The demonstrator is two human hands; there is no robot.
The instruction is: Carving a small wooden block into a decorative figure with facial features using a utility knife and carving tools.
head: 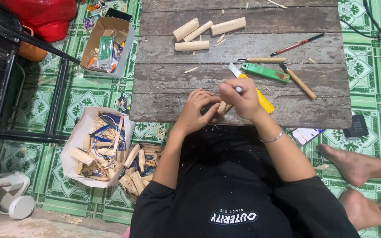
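My left hand [198,107] grips a small pale wooden piece [222,107] against the near edge of the low grey plank table [168,83]. Right beside it, my right hand [241,98] is closed around a slim tool whose round butt end [239,89] pokes up between the fingers; its tip is hidden by the hands. A yellow utility knife [261,98] with its blade out lies partly under my right hand.
Several cut wooden blocks [203,33] lie at the table's far side. A green knife [265,72], carving tools [298,81] and a red pen [298,44] lie to the right. Cardboard boxes [106,42] and a bag of wood scraps [98,150] sit left. Someone's bare feet [353,167] rest right.
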